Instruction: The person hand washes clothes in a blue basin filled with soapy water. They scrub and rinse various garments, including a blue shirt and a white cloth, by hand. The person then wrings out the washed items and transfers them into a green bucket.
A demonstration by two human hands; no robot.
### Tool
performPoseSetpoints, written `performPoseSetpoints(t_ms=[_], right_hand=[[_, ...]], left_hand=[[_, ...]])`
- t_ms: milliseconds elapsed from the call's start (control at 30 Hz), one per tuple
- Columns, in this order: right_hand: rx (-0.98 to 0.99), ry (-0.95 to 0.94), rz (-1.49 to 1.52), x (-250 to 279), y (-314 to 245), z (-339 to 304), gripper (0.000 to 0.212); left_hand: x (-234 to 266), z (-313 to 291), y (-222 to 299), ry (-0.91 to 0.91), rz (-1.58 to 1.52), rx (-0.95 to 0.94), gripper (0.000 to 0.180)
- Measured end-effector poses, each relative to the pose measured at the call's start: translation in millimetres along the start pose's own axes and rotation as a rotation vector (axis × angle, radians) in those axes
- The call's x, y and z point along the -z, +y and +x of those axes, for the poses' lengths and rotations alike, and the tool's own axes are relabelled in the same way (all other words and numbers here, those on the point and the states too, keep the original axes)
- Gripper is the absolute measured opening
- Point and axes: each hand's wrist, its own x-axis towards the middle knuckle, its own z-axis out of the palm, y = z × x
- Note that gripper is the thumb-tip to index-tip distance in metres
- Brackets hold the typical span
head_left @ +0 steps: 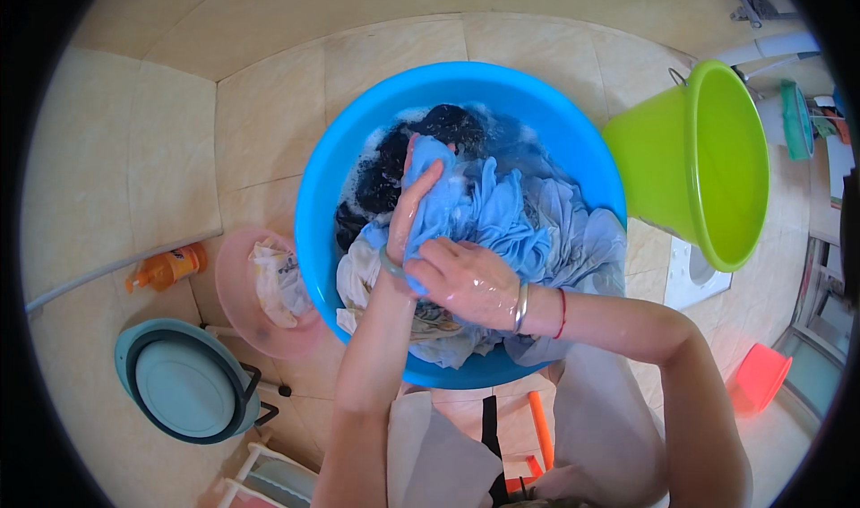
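Light-blue wet cloth [506, 221], possibly a garment, is stretched between my two hands over a large blue basin [313, 208]. My left hand [413, 205] points away from me, the cloth draped over its palm with the thumb lying across it. Close to the left wrist, my right hand [470, 279] is closed on a lower fold of the same cloth. Pale grey-blue laundry [587, 239] fills the basin's right side. Whitish laundry [358, 275] lies below the left wrist. Dark laundry [376, 185] soaks in sudsy water at the far left.
A tilted lime-green bucket [654, 163] touches the basin's right side. Left of the basin are a pink tub [237, 284] with white cloth, an orange pump bottle [170, 266] and a grey-green folding basin [184, 387]. A red container [761, 378] stands at the right.
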Motion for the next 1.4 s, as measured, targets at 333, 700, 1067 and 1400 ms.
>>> performPoseSetpoints(t_ms=[333, 700, 1067, 1400], right_hand=[[-0.102, 0.271, -0.092, 2.6, -1.2, 62.3, 0.019], [-0.825, 0.145, -0.060, -6.6, 169.1, 21.0, 0.035], [-0.874, -0.242, -0.271, -39.3, 194.1, 18.3, 0.027], [0.025, -0.044, -0.014, 16.8, 9.6, 4.2, 0.026]], left_hand=[[16.2, -12.7, -34.4, 0.034, -0.144, -0.250, 0.030], [12.9, 15.6, 5.9, 0.398, -0.047, 0.114, 0.025], [32.1, 42.7, -25.4, 0.363, 0.106, -0.048, 0.041], [13.1, 15.5, -8.0, 0.040, -0.142, 0.158, 0.055]])
